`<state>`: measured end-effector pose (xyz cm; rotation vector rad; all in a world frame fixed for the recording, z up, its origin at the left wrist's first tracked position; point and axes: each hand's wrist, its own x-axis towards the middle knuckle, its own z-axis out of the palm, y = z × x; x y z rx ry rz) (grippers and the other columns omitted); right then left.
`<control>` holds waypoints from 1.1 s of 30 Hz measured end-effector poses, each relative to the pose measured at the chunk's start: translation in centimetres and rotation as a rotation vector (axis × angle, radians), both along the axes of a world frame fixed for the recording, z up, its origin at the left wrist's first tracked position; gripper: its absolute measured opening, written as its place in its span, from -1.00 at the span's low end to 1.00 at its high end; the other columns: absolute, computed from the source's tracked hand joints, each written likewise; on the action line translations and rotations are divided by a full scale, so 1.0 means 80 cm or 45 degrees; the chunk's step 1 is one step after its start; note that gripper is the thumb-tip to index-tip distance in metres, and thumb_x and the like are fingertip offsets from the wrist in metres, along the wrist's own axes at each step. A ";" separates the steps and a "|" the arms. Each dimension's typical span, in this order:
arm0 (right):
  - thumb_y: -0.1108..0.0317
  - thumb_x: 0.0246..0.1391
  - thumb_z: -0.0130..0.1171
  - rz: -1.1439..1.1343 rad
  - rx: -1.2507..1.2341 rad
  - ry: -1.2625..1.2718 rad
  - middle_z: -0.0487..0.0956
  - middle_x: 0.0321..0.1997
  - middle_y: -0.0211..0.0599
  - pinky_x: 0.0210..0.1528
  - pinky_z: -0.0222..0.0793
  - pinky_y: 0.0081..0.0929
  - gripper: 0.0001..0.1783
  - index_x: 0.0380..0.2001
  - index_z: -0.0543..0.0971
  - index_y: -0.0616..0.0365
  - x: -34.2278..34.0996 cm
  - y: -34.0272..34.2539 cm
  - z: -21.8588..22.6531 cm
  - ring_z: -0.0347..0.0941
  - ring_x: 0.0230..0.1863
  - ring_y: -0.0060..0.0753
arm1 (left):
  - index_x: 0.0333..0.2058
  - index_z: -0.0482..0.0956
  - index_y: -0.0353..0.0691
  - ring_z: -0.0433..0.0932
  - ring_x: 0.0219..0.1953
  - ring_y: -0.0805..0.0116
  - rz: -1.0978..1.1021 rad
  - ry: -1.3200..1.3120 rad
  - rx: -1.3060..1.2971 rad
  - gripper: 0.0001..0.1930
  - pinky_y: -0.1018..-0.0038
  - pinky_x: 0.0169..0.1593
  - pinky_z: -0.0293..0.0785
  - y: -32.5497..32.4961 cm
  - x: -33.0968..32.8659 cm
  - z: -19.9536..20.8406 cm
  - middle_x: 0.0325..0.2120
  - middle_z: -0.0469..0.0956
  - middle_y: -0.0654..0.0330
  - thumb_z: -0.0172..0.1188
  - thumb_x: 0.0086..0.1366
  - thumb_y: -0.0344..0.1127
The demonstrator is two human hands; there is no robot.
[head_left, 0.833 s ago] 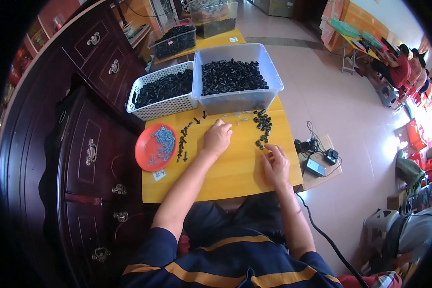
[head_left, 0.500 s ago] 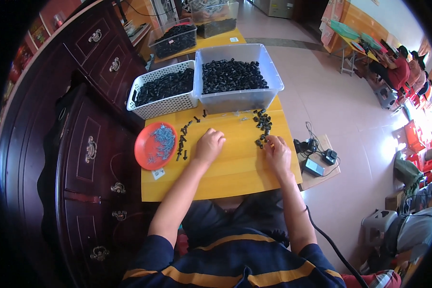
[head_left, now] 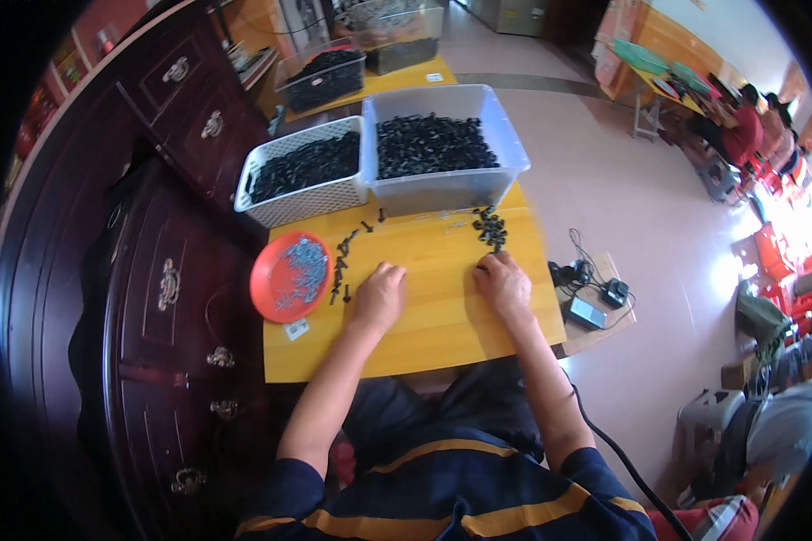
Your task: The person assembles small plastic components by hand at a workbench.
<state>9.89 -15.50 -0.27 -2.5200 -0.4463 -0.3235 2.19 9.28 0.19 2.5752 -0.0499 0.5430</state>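
Observation:
My right hand (head_left: 503,284) is on the right of the yellow table, its fingertips pinched on a small black part just below a loose heap of short black plastic parts (head_left: 490,227). My left hand (head_left: 381,296) rests closed over the middle of the table. Its fingers are curled in, and anything inside them is hidden. Left of it lies an uneven row of black screw-shaped plastic pieces (head_left: 339,267). Beside that row, a round red-orange dish (head_left: 263,298) holds many thin silvery pins or screws (head_left: 307,269).
A white perforated basket (head_left: 307,204) and a clear plastic bin (head_left: 438,194), both full of black parts, stand along the far edge. Dark drawers (head_left: 153,270) rise at left. Small devices with cables (head_left: 588,313) lie right of the table. People (head_left: 744,131) sit farther off.
My left hand has moved slightly down and left. My right hand has shifted left, its fingers closing below the heap of black parts. The view has tilted a little.

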 end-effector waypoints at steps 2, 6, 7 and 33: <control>0.28 0.12 0.18 0.075 -0.333 -0.086 0.60 -0.21 -0.38 -0.05 0.59 -0.26 -0.86 -0.37 0.71 -0.03 0.001 0.002 0.007 0.54 -0.03 -0.25 | -0.24 0.63 -0.21 0.62 -0.21 -0.13 -0.024 0.005 0.024 -0.91 0.07 -0.13 0.57 0.006 -0.002 -0.005 -0.29 0.59 -0.03 0.16 0.33 -0.43; 0.30 0.19 0.21 0.042 0.038 -0.219 0.59 -0.25 -0.31 -0.10 0.55 -0.21 -0.89 -0.24 0.63 0.03 0.000 0.005 0.007 0.57 -0.11 -0.12 | -0.27 0.56 -0.22 0.59 -0.18 -0.13 -0.036 0.011 0.039 -0.96 0.06 -0.12 0.53 0.003 -0.016 0.007 -0.28 0.56 0.00 0.21 0.31 -0.43; 0.30 0.19 0.21 0.016 0.034 -0.220 0.59 -0.25 -0.31 -0.10 0.55 -0.21 -0.89 -0.24 0.63 0.03 -0.005 0.004 0.017 0.57 -0.11 -0.12 | -0.25 0.55 -0.22 0.59 -0.16 -0.13 0.006 0.058 0.015 -0.94 0.07 -0.10 0.53 0.001 -0.021 0.013 -0.28 0.55 0.00 0.20 0.32 -0.43; 0.30 0.39 0.18 0.190 1.706 0.778 0.57 -0.24 -0.51 -0.19 0.46 -0.61 -0.80 -0.04 0.55 0.17 -0.084 -0.011 -0.023 0.52 -0.29 -0.64 | -0.20 0.62 -0.28 0.49 -0.44 0.65 -0.149 0.399 -1.471 -0.95 0.67 -0.31 0.46 -0.096 -0.045 0.032 -0.40 0.58 0.38 0.27 0.38 -0.49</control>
